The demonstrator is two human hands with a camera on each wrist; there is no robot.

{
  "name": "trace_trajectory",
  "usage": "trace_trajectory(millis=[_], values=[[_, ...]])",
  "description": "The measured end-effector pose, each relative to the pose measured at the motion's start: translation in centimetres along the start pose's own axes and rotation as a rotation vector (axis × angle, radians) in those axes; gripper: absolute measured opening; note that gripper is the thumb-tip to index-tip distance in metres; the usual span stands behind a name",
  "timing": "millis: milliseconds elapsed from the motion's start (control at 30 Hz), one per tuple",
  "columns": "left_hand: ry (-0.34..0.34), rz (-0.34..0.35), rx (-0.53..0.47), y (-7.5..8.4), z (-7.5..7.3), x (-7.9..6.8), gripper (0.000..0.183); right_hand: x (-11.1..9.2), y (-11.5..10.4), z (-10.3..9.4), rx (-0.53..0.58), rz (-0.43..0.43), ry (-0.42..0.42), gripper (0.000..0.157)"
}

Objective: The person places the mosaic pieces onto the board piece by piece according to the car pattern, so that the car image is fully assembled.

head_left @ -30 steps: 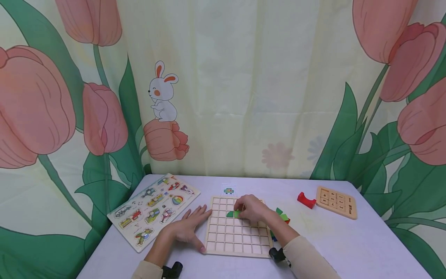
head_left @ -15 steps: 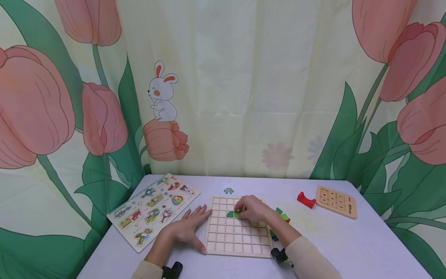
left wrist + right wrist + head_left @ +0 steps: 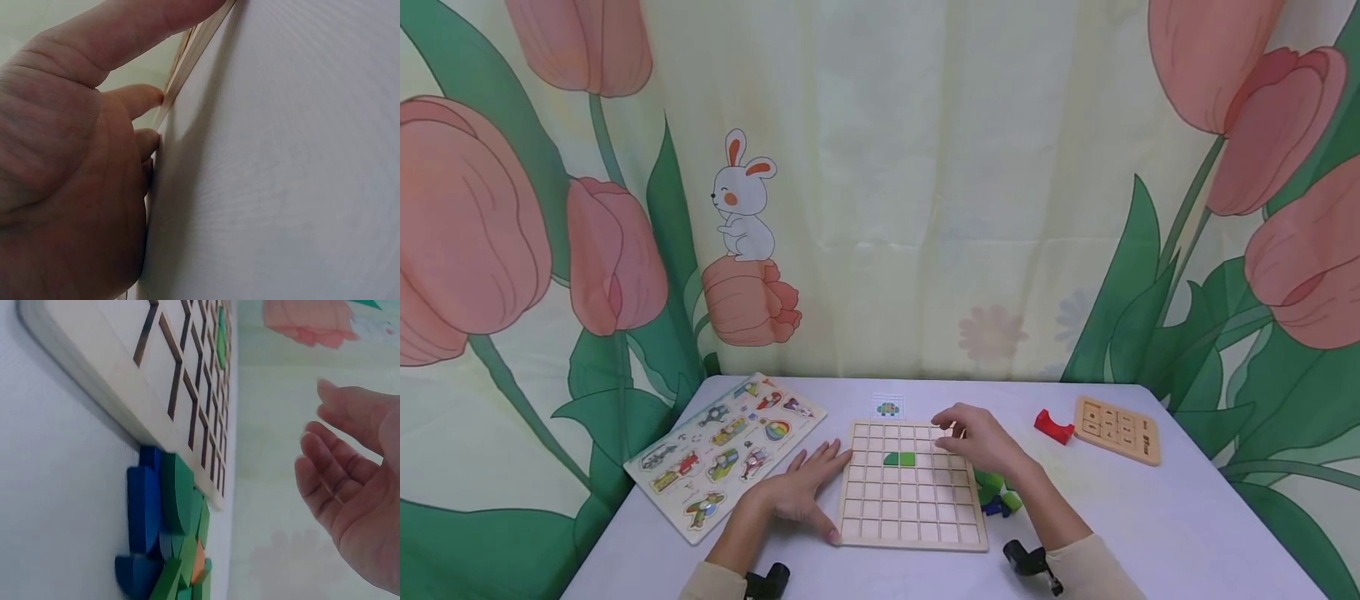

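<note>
A wooden grid board lies in the middle of the table. Two pieces sit side by side in its cells: a dark green curved-edge piece and a light green square. My left hand is spread along the board's left side, thumb and fingertips touching the edge, as the left wrist view also shows. Above the board's upper right corner is my right hand, its fingers loosely bent and holding nothing. In the right wrist view, blue and green blocks are heaped against the board's right edge, with an orange one among them.
A small printed pattern card lies beyond the board's far edge. On the left is a picture puzzle board. A red arched block and a wooden tablet with dark markings lie on the right.
My right hand has lifted off the light green square and moved right, its fingers loosening. The square stays in its cell beside the dark green piece. My left hand keeps its place.
</note>
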State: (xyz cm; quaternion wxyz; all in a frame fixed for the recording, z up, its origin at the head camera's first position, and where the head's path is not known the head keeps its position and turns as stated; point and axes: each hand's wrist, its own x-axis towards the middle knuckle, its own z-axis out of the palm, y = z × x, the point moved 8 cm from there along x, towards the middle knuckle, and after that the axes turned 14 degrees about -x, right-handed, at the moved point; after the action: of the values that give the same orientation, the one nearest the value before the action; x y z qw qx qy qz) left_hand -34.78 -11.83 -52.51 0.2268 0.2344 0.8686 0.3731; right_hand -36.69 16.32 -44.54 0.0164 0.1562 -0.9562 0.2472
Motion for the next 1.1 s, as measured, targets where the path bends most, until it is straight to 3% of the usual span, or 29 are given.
trace_trajectory(millis=[267,667,1100], values=[[0.004,0.003,-0.007,0.0,-0.1,-0.2,0.133,-2.0,2.1,-1.7,0.02,0.037,0.034,0.033],[0.004,0.008,0.002,-0.3,-0.1,0.1,0.133,-2.8,4.5,-2.7,0.042,-0.007,-0.05,0.035],[0.004,0.013,-0.025,0.2,-0.1,-0.1,0.131,-2.6,9.3,-2.0,0.053,0.199,0.039,0.036]])
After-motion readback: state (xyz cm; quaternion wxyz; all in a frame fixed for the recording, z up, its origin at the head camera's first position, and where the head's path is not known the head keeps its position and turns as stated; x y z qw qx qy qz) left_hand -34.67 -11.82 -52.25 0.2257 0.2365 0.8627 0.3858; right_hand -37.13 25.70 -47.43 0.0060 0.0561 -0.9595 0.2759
